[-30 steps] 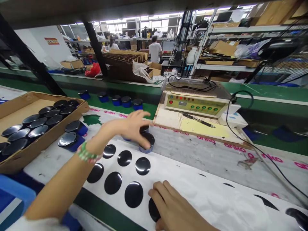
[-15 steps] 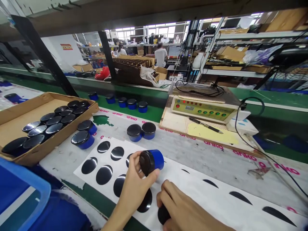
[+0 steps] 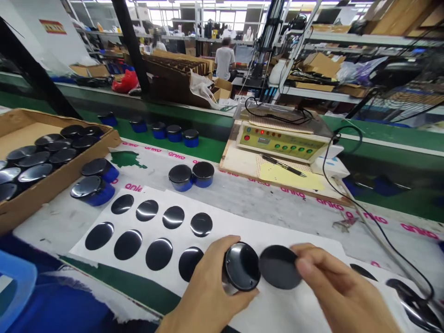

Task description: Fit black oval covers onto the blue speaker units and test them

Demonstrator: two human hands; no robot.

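Observation:
My left hand [image 3: 208,291] is wrapped round a small round blue unit [image 3: 242,267], its glossy black face turned toward me. My right hand [image 3: 336,291] pinches a black round sticker [image 3: 280,267] by its right edge, held just right of the unit's face. Both hover over a white backing sheet [image 3: 243,231] that carries several black round stickers [image 3: 173,217] in two rows. Two more blue units [image 3: 191,175] stand on the bench beyond the sheet.
A cardboard tray [image 3: 52,180] at the left holds several black-faced units, with two more [image 3: 94,181] beside it. A tester box with green buttons [image 3: 281,146], pen and yellow paper [image 3: 291,177] sits behind. A black cable [image 3: 381,231] runs at the right. A person stands far off.
My left hand picked a blue unit from the bench and brought it close, turning its face toward me. My right hand peeled a black sticker off the sheet and lifted it beside the unit.

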